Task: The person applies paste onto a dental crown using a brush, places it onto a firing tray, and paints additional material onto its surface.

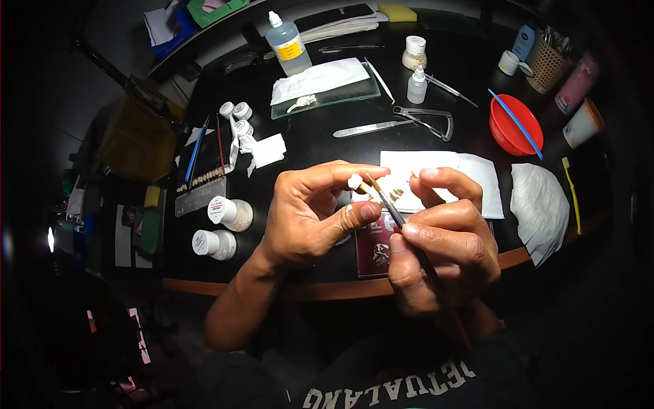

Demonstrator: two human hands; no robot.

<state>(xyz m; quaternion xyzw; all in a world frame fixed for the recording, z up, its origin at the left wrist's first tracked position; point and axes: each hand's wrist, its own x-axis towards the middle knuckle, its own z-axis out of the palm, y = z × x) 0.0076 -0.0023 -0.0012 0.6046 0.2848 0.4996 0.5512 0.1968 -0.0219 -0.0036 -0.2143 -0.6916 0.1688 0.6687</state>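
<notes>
My left hand [303, 208] is closed in a pinch, with white smears on the thumb. Between its thumb and index finger sits a small white tooth-shaped piece [355, 182] on a yellowish stem. My right hand [449, 238] grips a fine brush [390, 206] with a dark handle like a pen. The pointed bristles are close beside the white piece; I cannot tell whether they touch it. Beneath the hands lie folded white paper [477, 180], several small yellowish tooth-like pieces and a dark red printed item [373, 249], partly covered.
Two powder jars [231, 214] stand at left. Behind are a glass slab [340, 94] with tissue, a scalpel [371, 129], a caliper [432, 117] and a dropper bottle [417, 87]. At right are a red bowl [507, 140], crumpled tissue [538, 208] and a yellow toothbrush [572, 198].
</notes>
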